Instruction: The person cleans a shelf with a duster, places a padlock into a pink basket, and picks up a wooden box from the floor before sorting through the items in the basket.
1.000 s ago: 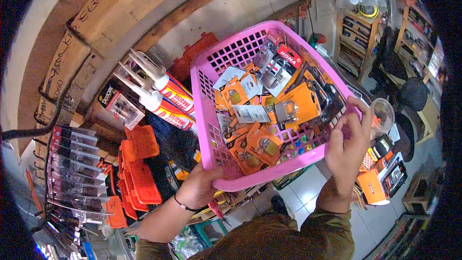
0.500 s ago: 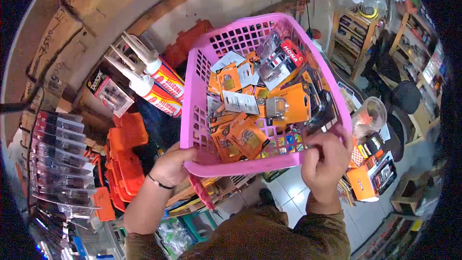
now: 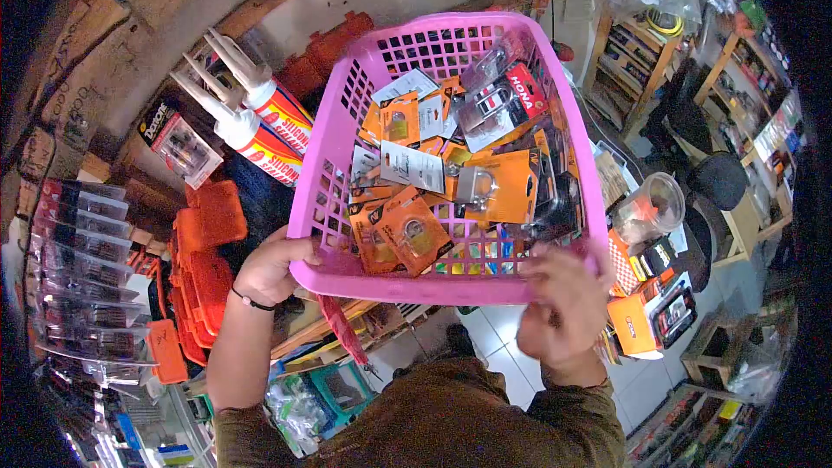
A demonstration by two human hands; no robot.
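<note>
A pink plastic basket is tilted before me, filled with orange and white carded packs. My left hand grips its near left corner, thumb over the rim. My right hand is at the near right corner, blurred, its fingers bent over the rim. Whether those fingers hold anything cannot be made out. Near that hand inside the basket lie dark packs. A padlock pack rests beside them, and a red-topped HONA pack lies toward the far right side.
Silicone tubes stand behind the basket on the left, near orange cases and a row of clear packs. At right are a clear plastic tub, an orange box and a black stool.
The basket and my left hand have shifted slightly left and up in view. My right hand has moved left and a little down, its fingers now blurred.
</note>
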